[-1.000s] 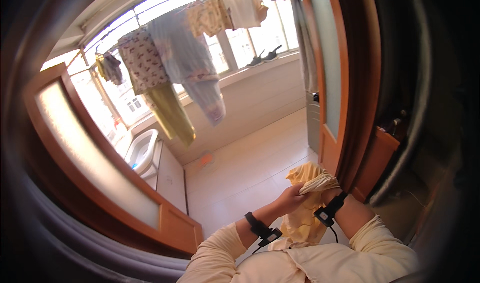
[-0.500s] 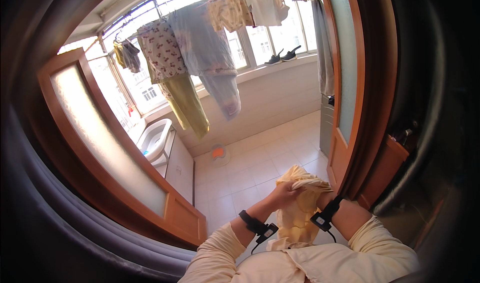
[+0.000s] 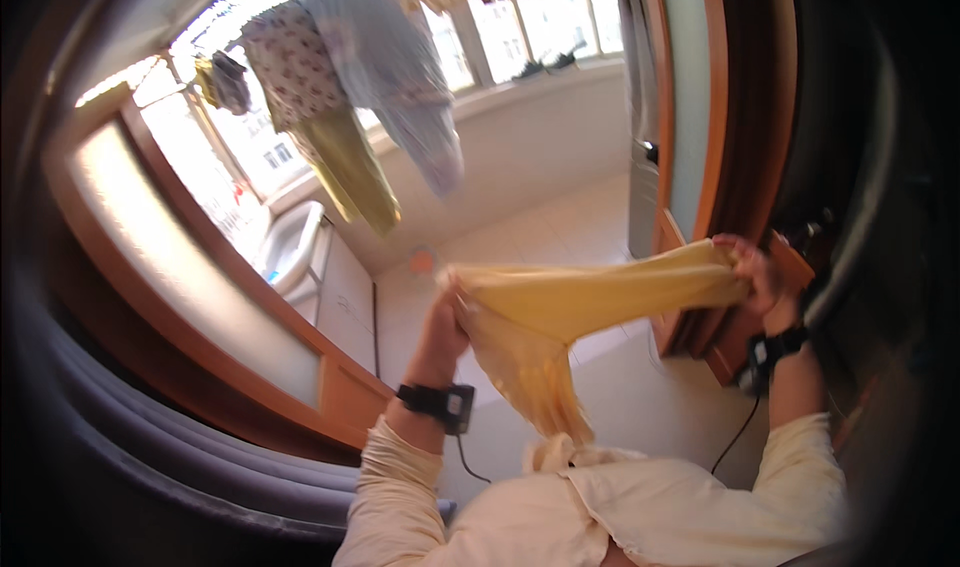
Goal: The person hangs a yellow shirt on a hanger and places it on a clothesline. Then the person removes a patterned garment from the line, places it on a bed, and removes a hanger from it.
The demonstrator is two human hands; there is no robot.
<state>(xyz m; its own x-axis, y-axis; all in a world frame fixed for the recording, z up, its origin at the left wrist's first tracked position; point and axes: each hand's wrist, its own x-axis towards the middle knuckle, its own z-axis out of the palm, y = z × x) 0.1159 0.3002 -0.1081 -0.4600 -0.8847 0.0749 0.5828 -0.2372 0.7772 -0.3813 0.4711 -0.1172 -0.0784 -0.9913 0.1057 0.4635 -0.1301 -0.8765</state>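
Observation:
A pair of pale yellow trousers (image 3: 590,302) is stretched between my two hands in front of my chest. My left hand (image 3: 440,337) grips one upper corner, fingers closed round the cloth. Further right and slightly higher, my right hand (image 3: 755,277) is closed on the far end of the outstretched leg, blurred by motion. The other leg (image 3: 550,392) hangs down toward my shirt front. Both wrists wear black straps with a small box and cable.
Laundry hangs before the windows: a patterned top (image 3: 295,62), green trousers (image 3: 345,162) and a blue-grey garment (image 3: 385,57). A white basin (image 3: 290,252) stands on a cabinet at left. Wood-framed glass doors (image 3: 205,252) flank me. Dark shoes (image 3: 545,65) sit on the sill.
My hands have moved apart, the left one leftward and up, the right one rightward and up. The bunched yellow trousers are now spread out between them. The view has shifted slightly.

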